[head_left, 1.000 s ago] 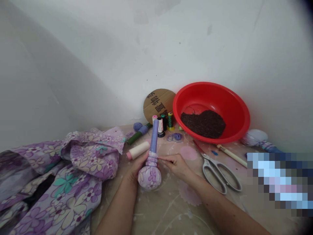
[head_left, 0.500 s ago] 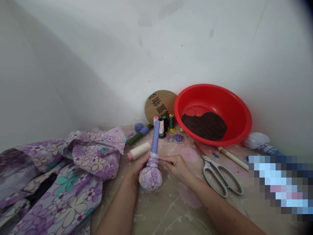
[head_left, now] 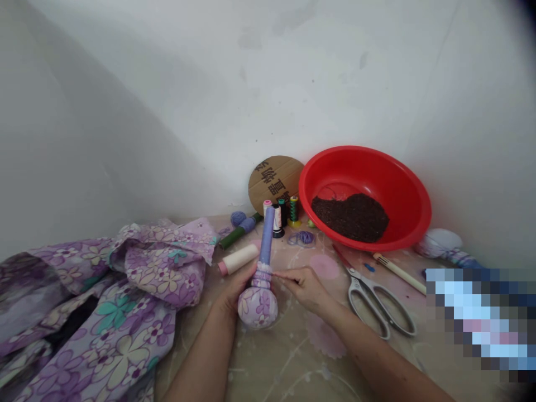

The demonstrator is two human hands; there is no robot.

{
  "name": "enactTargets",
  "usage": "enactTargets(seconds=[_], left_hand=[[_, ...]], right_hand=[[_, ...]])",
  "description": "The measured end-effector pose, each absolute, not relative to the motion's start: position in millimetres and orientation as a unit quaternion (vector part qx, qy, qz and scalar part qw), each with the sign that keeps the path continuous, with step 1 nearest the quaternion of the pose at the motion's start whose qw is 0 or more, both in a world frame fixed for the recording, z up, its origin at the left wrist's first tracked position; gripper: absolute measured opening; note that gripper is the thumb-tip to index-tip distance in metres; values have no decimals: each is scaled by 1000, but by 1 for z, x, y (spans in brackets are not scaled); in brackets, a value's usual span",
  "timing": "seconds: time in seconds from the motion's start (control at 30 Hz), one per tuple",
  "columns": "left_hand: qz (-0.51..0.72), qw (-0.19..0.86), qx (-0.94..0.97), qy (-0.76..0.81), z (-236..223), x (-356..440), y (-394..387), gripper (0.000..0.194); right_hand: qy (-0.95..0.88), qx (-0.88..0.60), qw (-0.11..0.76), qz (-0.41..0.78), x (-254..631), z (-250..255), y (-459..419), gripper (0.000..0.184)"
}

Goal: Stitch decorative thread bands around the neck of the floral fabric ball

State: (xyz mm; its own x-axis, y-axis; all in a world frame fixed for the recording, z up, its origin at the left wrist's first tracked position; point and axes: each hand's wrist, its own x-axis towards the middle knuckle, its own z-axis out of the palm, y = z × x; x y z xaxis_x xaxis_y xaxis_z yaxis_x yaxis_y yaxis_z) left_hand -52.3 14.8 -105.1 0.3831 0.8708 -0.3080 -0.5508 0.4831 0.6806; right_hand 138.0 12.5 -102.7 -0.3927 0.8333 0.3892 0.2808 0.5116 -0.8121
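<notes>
Fabric bundle [head_left: 257, 307] gripped in left hand [head_left: 233, 293], right hand [head_left: 304, 287] extended, fingertips [head_left: 278, 274] touching gathered neck [head_left: 263, 273]

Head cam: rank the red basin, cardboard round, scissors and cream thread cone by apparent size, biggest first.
1. Red plastic basin
2. Tie, can't rank: scissors and cardboard round. The scissors look longer but lie nearer the camera.
3. Cream thread cone

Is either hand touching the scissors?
No. The left hand grips the floral fabric bundle and the right hand touches its gathered neck, while the scissors lie apart to the right.
</notes>
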Motion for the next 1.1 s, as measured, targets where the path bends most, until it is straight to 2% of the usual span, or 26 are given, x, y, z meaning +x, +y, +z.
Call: enactTargets(seconds=[0.37, 0.57, 0.93, 1.1], left_hand=[[461, 763, 264, 368, -94, -48, 7, 18], [455, 741, 297, 394, -92, -45, 5, 16], [406, 759, 340, 380, -96, -49, 9, 31], [395, 763, 347, 376, -94, -49, 8, 27]], right_hand=[[-760, -367, 394, 365, 139, -103, 14, 31], [-774, -374, 387, 334, 141, -98, 13, 30], [-768, -389, 423, 282, 140, -103, 14, 24], [-774, -387, 426, 262, 140, -101, 15, 21]])
